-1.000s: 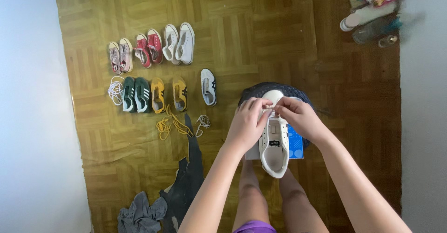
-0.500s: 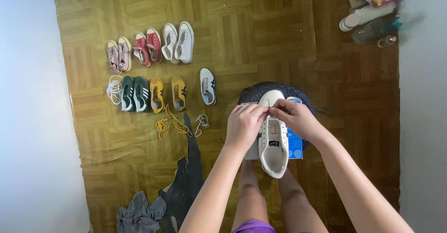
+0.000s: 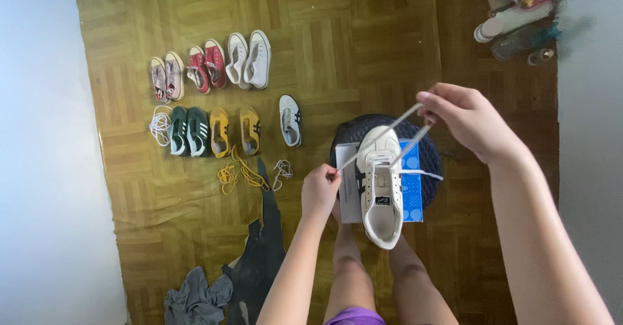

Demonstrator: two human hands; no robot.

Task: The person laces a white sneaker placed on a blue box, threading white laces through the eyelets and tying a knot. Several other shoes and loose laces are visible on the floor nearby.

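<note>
Parquet flooring in warm brown fills the view, with a pale wall down the left side. At the left, pairs of small shoes sit in two rows: pink, red and white sneakers above, green and yellow pairs below, with a single white shoe beside them. Loose yellow laces lie just under the yellow pair. Further right, the left hand is closed, pinching one end of a white lace. A white sneaker rests on a blue and white box on a dark round stool. The right hand, raised above it, pinches the lace taut.
</note>
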